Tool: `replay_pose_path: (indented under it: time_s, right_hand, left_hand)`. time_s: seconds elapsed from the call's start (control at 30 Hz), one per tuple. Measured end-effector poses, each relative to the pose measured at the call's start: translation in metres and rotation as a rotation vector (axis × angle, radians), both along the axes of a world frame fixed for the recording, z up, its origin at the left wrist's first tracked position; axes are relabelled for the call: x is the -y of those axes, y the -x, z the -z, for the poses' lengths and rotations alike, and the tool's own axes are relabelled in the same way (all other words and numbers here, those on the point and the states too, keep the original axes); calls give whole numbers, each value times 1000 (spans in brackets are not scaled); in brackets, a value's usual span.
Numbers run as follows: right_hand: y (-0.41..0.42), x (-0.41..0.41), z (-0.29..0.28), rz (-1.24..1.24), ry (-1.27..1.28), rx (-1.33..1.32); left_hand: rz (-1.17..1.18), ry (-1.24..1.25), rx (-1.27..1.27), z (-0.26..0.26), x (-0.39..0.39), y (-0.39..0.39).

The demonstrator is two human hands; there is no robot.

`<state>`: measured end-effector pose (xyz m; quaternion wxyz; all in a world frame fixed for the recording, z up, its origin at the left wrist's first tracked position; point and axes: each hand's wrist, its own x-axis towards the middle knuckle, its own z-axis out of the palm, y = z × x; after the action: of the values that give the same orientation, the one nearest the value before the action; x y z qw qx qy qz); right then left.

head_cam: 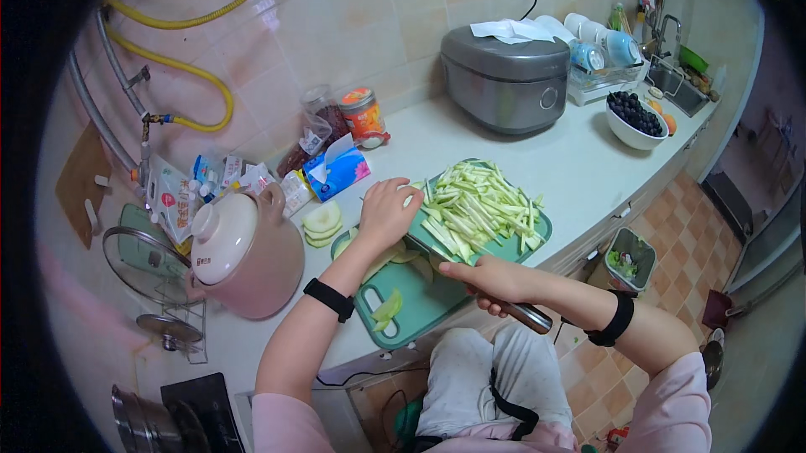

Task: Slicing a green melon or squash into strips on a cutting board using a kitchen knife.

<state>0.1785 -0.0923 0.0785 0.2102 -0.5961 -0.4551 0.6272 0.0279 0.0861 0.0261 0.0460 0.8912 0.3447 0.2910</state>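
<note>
A green cutting board (434, 305) lies on the counter near its front edge. Thin pale-green vegetable strips (482, 207) are heaped over its right part. My right hand (497, 283) grips a kitchen knife (529, 316) by its brown handle; the blade points up and left, beside the heap. At the blade's far end is my left hand (390, 210), fingers bent, touching the blade or pale slices there; which of these, I cannot tell. Larger slices lie partly under my left wrist. Round slices (322, 221) are stacked on the counter left of the board, and a green peel piece (387, 306) rests by the board's handle hole.
Left stands a pink lidded pot (264, 258). Behind are a blue tissue pack (337, 169) and jars (365, 116). A grey rice cooker (507, 81), a bowl of grapes (636, 125) and a dish rack (598, 84) stand farther right. A waste bin (623, 264) is on the floor.
</note>
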Motion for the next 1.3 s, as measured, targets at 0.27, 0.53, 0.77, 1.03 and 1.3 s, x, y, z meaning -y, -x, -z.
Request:
replay_pose_path:
  time_s: [0.27,0.53,0.77,1.03,1.3]
  right_hand:
    - [-14,-1,12,45,114,-125]
    - [-18,7,14,34,-8,-128]
    - [-33,18,26,65,-9,-273]
    - [-41,8,25,-19,47,-272]
    - [-36,-3,22,-20,118,-242]
  left_hand:
    - [0,-114,-3,0,0,-13]
    - [-32,-83,42,-5,4,-17]
    - [-25,-288,58,-25,21,-34]
    - [-127,-234,-42,-21,23,-24]
    - [-88,-172,-56,-9,12,-20]
